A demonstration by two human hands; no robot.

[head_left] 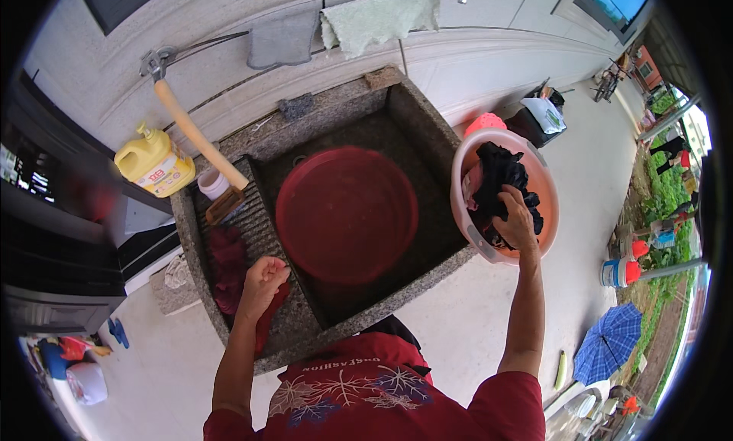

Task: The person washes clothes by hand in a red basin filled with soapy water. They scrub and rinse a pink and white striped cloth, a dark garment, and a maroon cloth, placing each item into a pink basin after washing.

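On the right, my right hand (518, 221) reaches into a pink plastic basin (460, 183). Its fingers are curled into a pile of black clothes (500, 174). My left hand (266, 282) is closed over the ribbed washboard (267, 227) at the left of the stone sink (439, 120). Whether anything is between its fingers is hidden. Bright red cloth (269, 319) lies under and beside that hand, and a dark red wet garment (227, 265) lies to its left. A round red basin (347, 216), which appears to hold water, sits inside the sink.
A tap with a tan hose (195, 132) hangs over the washboard, near a brush (227, 206) and a white cup (212, 184). A yellow pump jug (156, 162) stands beside the sink. Cloths (382, 19) hang along the wall. A blue umbrella (608, 343) lies at the right.
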